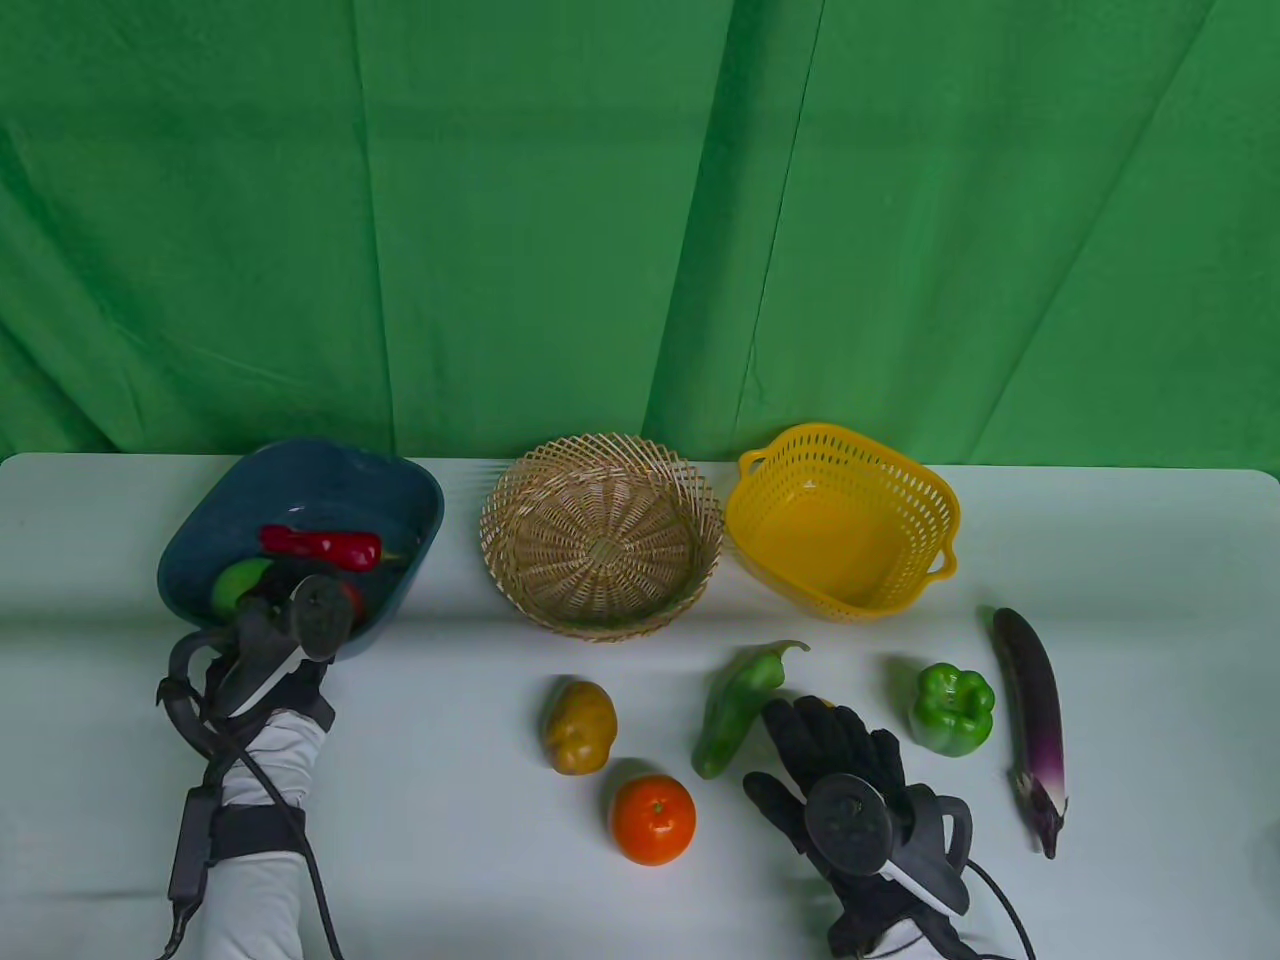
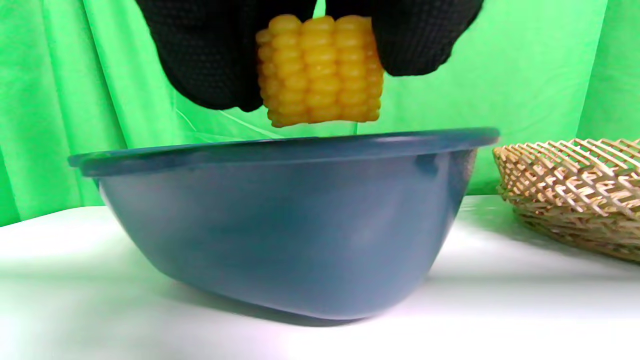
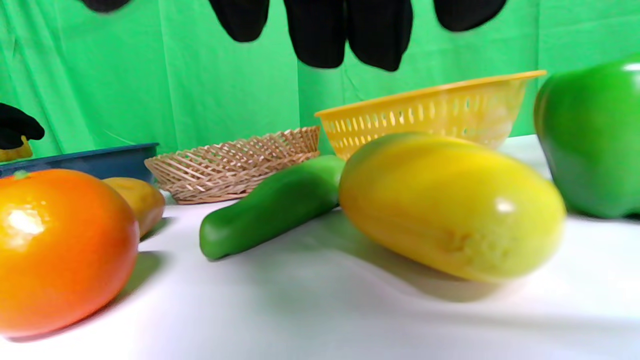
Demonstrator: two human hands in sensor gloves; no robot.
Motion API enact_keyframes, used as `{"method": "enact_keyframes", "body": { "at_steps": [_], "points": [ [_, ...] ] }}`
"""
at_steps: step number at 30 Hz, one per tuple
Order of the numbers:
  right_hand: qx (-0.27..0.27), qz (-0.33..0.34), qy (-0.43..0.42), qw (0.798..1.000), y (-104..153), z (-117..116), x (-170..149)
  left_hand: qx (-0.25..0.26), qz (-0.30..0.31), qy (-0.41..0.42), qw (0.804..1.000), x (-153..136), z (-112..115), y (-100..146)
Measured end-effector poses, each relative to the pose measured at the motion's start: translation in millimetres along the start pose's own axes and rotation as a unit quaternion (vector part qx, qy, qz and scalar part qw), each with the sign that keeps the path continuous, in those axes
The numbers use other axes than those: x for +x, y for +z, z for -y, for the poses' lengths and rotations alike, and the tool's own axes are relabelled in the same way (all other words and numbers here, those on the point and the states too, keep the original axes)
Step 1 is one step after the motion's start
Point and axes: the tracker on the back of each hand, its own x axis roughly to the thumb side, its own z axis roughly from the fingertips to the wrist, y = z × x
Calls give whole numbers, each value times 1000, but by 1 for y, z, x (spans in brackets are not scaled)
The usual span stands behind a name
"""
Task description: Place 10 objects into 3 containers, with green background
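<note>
My left hand [image 1: 265, 625] pinches a yellow piece of corn [image 2: 320, 70] just above the near rim of the dark blue bowl [image 1: 412, 500], also seen in the left wrist view [image 2: 280, 225]. A red chili [image 1: 320, 546] and a green fruit [image 1: 240, 583] lie in the bowl. My right hand [image 1: 835, 745] is spread open over a yellow mango [image 3: 450, 205], hidden under it in the table view. Around it lie a green chili pepper [image 1: 735, 705], a green bell pepper [image 1: 953, 708], an orange tomato [image 1: 653, 819] and a potato [image 1: 580, 725].
An empty wicker basket [image 1: 600, 530] stands at the back middle and an empty yellow plastic basket [image 1: 842, 515] at the back right. A purple eggplant [image 1: 1030, 720] lies at the far right. A green curtain hangs behind the table.
</note>
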Motion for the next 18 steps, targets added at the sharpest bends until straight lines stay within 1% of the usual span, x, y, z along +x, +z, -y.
{"method": "enact_keyframes", "body": {
  "at_steps": [7, 13, 18],
  "points": [
    [0, -2, 0, 1000, 0, 1, -1, -17, -4, -20, 1000, 6, 6, -5],
    [0, -3, 0, 1000, -1, 1, -1, -2, 7, -14, 1000, 9, -1, -1],
    [0, -3, 0, 1000, -1, 2, -1, 15, 31, 13, 999, 14, -9, 5]
  ]
}}
